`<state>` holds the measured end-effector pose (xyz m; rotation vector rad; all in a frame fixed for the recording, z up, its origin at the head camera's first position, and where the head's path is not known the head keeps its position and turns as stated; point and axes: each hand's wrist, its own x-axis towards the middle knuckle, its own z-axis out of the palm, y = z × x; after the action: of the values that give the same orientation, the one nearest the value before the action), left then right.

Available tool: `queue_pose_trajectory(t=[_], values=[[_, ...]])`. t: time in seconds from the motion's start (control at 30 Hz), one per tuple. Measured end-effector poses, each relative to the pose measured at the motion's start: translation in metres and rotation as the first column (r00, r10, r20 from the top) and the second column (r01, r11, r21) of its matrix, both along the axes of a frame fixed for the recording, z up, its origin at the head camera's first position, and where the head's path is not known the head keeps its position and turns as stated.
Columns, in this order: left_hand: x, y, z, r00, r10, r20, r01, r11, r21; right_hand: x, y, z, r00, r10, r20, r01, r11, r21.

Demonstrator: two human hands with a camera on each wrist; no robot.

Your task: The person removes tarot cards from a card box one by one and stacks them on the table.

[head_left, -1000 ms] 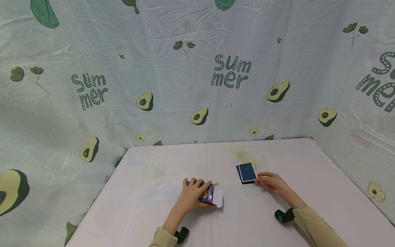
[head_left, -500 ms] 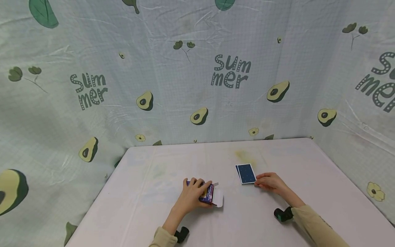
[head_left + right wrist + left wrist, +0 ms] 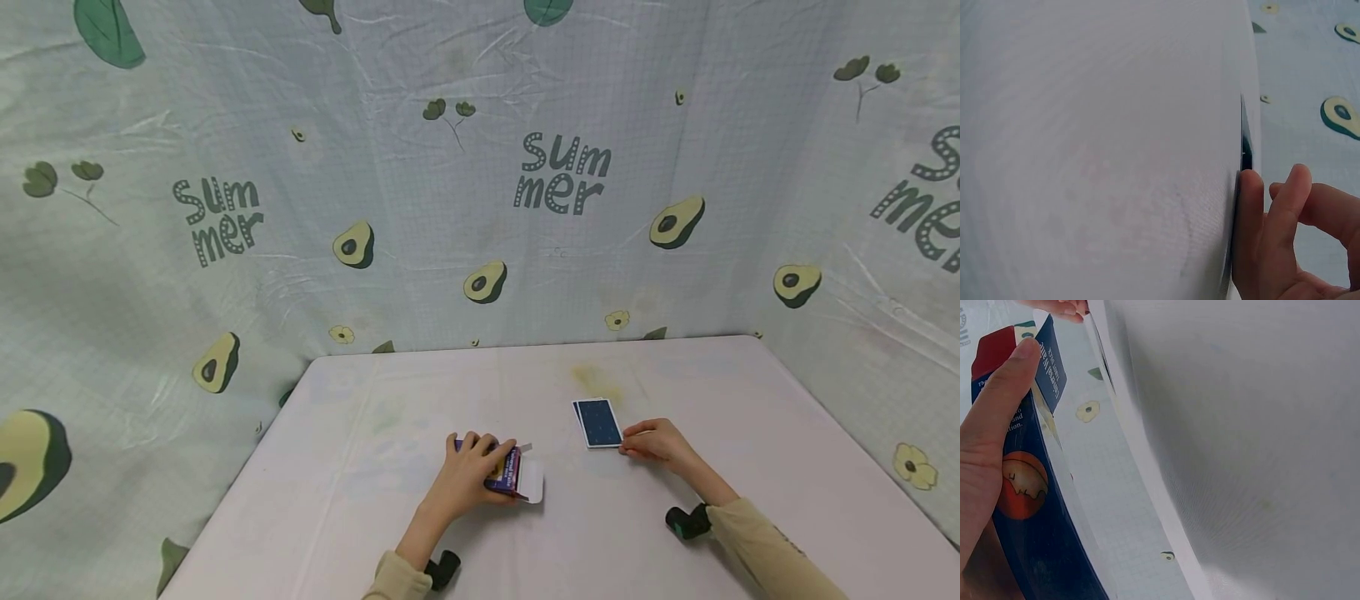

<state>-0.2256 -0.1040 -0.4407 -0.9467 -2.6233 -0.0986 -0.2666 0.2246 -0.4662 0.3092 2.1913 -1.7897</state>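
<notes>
My left hand [image 3: 471, 475] grips a dark blue and purple card box [image 3: 506, 472] near the middle of the table, fingers over its top. The box's white end flap [image 3: 532, 482] hangs open to the right. Up close in the left wrist view, the thumb [image 3: 1007, 394] lies along the printed box side, which bears a round face picture. Dark blue cards [image 3: 598, 423] with white edges lie face down in a small stack, slightly fanned at the left. My right hand [image 3: 658, 443] has its fingertips at the stack's lower right corner; the right wrist view shows a fingertip [image 3: 1250, 187] by the thin card edge.
A white cloth covers the table [image 3: 390, 517]. Behind and beside it hangs a pale curtain [image 3: 420, 192] with avocado and lettering prints. Black wrist cameras sit on both wrists, the right one [image 3: 687, 522] low over the cloth.
The top card has slid slightly down and left, lining up more closely with the cards under it. The right hand stays at their corner; the left hand and box have not moved.
</notes>
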Motion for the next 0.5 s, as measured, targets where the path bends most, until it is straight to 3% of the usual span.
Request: queue_pose_trajectory(t=[0.5], values=[[0.0004, 0.0016, -0.0011, 1.000, 0.006, 0.011, -0.006, 1.000, -0.005, 0.0064, -0.0014, 0.0036, 0.999, 0.016, -0.030, -0.014, 0.998, 0.060]])
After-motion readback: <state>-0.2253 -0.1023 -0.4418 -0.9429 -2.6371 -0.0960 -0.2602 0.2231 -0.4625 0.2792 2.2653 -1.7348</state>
